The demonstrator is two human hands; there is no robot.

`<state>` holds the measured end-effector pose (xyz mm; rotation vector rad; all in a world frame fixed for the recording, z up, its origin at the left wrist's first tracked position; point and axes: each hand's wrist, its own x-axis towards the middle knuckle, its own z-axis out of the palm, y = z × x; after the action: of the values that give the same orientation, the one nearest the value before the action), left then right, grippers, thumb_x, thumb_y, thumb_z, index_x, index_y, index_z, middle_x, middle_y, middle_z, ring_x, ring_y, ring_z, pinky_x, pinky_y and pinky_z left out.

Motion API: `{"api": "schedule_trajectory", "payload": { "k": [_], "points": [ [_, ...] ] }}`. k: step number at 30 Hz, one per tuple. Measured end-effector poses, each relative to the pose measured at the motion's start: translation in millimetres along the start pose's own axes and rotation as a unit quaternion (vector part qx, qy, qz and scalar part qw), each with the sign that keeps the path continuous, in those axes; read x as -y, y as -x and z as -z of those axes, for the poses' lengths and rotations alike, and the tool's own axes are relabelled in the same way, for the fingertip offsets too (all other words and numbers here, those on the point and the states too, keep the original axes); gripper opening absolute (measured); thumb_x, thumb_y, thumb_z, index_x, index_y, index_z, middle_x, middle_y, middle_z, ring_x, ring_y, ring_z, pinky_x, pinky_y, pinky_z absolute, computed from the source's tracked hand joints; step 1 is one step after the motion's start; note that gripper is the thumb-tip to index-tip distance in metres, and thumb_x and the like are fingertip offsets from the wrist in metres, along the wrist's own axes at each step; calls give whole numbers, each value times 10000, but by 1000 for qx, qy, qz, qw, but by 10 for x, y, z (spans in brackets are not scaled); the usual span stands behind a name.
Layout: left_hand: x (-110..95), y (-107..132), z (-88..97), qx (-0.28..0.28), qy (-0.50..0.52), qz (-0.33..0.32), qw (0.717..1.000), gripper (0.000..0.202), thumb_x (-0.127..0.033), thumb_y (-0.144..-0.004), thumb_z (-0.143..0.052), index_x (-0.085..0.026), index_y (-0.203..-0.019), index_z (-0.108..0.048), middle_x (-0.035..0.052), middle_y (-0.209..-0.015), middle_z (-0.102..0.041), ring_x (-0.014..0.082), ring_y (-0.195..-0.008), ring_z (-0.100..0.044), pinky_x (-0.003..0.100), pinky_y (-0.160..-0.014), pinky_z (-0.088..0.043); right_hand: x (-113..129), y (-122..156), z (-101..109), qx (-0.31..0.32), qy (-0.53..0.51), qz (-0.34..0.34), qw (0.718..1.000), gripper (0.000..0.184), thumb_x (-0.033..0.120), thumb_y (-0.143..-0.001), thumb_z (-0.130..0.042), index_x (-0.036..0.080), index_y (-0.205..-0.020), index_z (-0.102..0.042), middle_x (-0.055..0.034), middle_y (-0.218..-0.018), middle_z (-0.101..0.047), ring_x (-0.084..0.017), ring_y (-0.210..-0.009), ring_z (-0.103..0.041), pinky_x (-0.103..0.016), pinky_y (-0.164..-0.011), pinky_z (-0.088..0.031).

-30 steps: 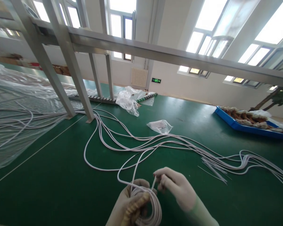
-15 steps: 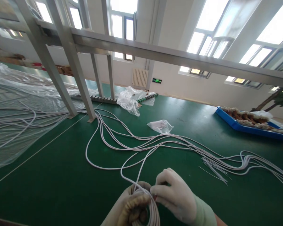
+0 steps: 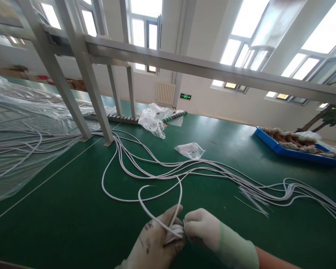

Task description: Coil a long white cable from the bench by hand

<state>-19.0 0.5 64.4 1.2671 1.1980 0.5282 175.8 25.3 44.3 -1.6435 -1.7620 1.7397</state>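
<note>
My left hand [image 3: 154,239], in a soiled white glove, is wrapped round a coil of white cable [image 3: 174,234] near the bottom of the view. Two cable ends loop up from the coil over the green table. My right hand [image 3: 202,226], gloved in white with a pale green cuff, is closed against the coil's right side. Its fingertips pinch something thin and pale that I cannot make out. Beyond both hands, a long run of loose white cables [image 3: 154,175] crosses the table.
A metal frame [image 3: 93,87] stands on the green table [image 3: 72,209], its bar crossing above. Farther back lie a small plastic bag [image 3: 190,150] and crumpled clear plastic [image 3: 151,121]. At right are thin white strips [image 3: 253,201] and a blue tray [image 3: 285,152] of brownish pieces.
My left hand has turned so the back of its glove shows, tilting the coil. The cable ends above it have shifted. My right hand stays at the coil's right side, fingers drawn closer together.
</note>
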Motion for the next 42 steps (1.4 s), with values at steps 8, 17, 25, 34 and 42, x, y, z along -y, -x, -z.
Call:
{"api": "schedule_trajectory", "payload": {
  "k": [8,17,25,34,42],
  "points": [
    [203,-109,59,47,277,62,958,1049,-527,-535,-971,-122,-1385,-510,95,-959,-727,312,-931,-661,469,-919,-509,8,165,231,-84,124,310,939,189,330,-1002,-542,217,-1086,-667,-51,-989,-577,-199,-820,-536,-321,-705,-449],
    [80,-19,117,51,63,42,996,771,-293,-775,-755,-261,-1498,-489,88,-1183,-681,324,-1057,-653,504,-964,-530,91,68,98,-23,146,154,977,192,285,-888,-537,202,-715,-544,-9,-751,-513,-193,-725,-458,-363,-712,-384],
    [129,-109,114,28,198,73,977,964,-502,-719,-855,-174,-1510,-413,77,-1037,-715,333,-1023,-668,474,-956,-526,1,32,159,-48,12,167,985,187,244,-968,-439,188,-942,-615,-1,-785,-544,-167,-674,-499,-293,-624,-443],
    [71,-41,88,21,192,69,979,940,-445,-675,-877,-192,-1482,-465,96,-1087,-680,354,-1032,-666,511,-963,-531,72,50,162,-66,243,313,916,165,264,-970,-513,204,-839,-592,-19,-864,-529,-204,-797,-461,-429,-839,-409],
    [179,-51,21,-68,57,11,996,755,-537,-815,-757,-255,-1477,-527,124,-1121,-744,376,-1085,-662,544,-1009,-501,83,-1,154,-18,27,106,994,150,248,-936,-515,181,-858,-625,30,-702,-520,-153,-629,-486,-276,-573,-420]
  ]
}}
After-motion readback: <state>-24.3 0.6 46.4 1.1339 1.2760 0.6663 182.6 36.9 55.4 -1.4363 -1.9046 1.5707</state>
